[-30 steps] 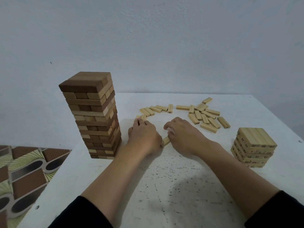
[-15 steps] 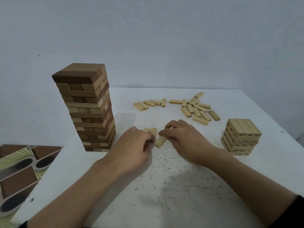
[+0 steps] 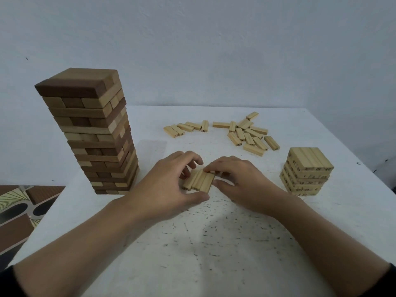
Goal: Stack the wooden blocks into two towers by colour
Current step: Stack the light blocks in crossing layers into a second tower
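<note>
Three pale wooden blocks (image 3: 199, 180) lie side by side as one row on the white table (image 3: 214, 243), between my hands. My left hand (image 3: 169, 187) grips the row from its left side, fingers curled over the far end and thumb at the near end. My right hand (image 3: 240, 183) pinches the row from the right, fingertips on top and thumb against its side. A tall tower of brown and tan blocks (image 3: 94, 133) stands at the left. A short tower of pale numbered blocks (image 3: 306, 171) stands at the right.
Several loose pale blocks (image 3: 248, 133) lie scattered at the back of the table, with a smaller group (image 3: 186, 127) to their left. The table's left edge drops to a patterned floor (image 3: 19, 206). A plain wall rises behind.
The blocks between my hands were loose and askew; now they are pressed together into a neat row. Both hands have closed in on it from either side.
</note>
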